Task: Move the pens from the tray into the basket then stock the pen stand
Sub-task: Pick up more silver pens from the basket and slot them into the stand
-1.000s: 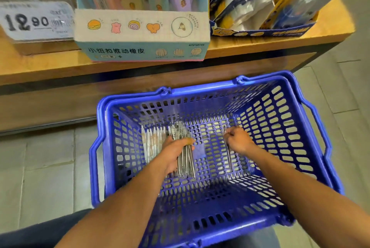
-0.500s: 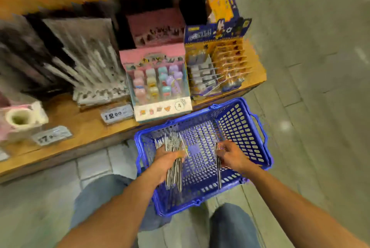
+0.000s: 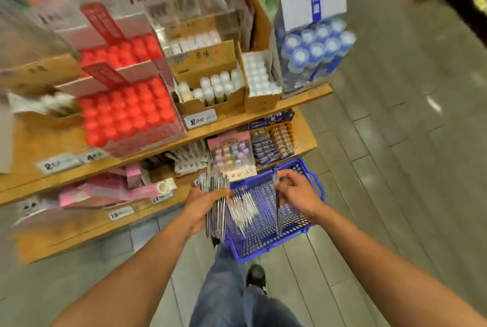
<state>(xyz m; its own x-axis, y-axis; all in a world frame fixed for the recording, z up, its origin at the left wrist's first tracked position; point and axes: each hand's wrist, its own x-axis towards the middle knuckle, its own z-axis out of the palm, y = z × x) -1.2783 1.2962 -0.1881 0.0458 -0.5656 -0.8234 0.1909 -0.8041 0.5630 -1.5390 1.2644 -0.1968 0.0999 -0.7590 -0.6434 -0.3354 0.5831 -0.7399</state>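
My left hand [image 3: 204, 206] grips a fat bundle of silver pens [image 3: 216, 202]; my right hand [image 3: 296, 194] pinches one thin silver pen [image 3: 277, 210] above the blue plastic basket [image 3: 297, 223], ready for stocking, I think.

Shop aisle; grey plank floor [image 3: 395, 168] w/ pale light glints at right; wooden shelving [image 3: 237, 126] in tiers on left, much of it motion-blurred; upper tier carries red-capped display boxes [image 3: 126, 113], cardboard boxes of white-capped tubes [image 3: 210, 89], blue-capped bottles [image 3: 313, 49]; white price tags [image 3: 200, 119] along shelf edges; lower tier has pink packs [image 3: 105, 190] & small card displays [image 3: 232, 155].
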